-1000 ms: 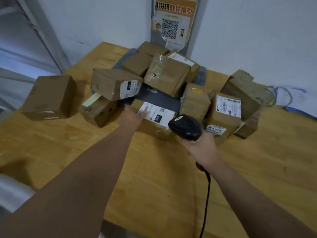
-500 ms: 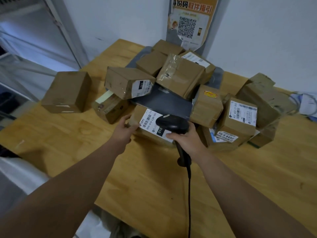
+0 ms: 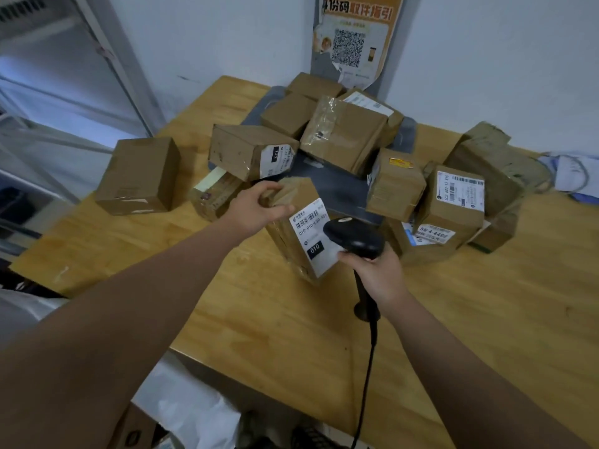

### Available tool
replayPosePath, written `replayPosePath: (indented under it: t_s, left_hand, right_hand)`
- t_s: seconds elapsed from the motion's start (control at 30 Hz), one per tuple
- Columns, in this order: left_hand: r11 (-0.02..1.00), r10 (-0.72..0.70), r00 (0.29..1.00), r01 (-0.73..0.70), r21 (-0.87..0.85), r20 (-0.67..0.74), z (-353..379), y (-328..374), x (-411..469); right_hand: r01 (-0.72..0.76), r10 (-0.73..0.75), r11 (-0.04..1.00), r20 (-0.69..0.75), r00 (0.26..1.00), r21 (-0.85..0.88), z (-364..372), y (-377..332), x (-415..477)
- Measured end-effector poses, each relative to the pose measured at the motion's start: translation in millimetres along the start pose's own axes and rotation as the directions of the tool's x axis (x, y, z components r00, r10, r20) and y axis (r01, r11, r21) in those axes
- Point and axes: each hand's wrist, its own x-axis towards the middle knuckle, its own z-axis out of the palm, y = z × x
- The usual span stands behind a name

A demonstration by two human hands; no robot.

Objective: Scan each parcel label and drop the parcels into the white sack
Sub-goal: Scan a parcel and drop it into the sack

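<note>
My left hand grips the top of a brown cardboard parcel, tilted up off the wooden table with its white barcode label facing me. My right hand holds a black barcode scanner by the handle, its head right over the label's lower part. The scanner's cable hangs off the table's front edge. The white sack lies below the front edge at the lower left, partly hidden by my left arm.
Several more brown parcels are piled behind and to the right, some on a dark grey mat. One box stands apart at the left. A QR-code poster hangs on the back wall. Cables and white bags lie far right.
My left hand has gripped the labelled parcel and tilted it up off the table toward me. My right hand has brought the scanner head over its label.
</note>
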Motion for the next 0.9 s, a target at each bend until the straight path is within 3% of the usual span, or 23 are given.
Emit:
replayPosePath:
  t_s: [0.2,0.5,0.9]
  left_hand:
    - [0.999,0.006,1.000,-0.006,-0.032,-0.005,0,5,-1]
    - [0.998,0.067,0.997,-0.067,0.004,0.029,2,10,2]
    - [0.999,0.038,0.998,-0.039,0.022,0.046,-1,8,6]
  right_hand:
    - [0.074,-0.072,0.987,0.020,0.997,-0.140,-3,-3,-24]
    - [0.035,-0.043,0.990,-0.054,0.998,-0.134,7,-7,-41]
    - [0.006,-0.016,0.984,-0.055,0.998,-0.176,8,-4,-41]
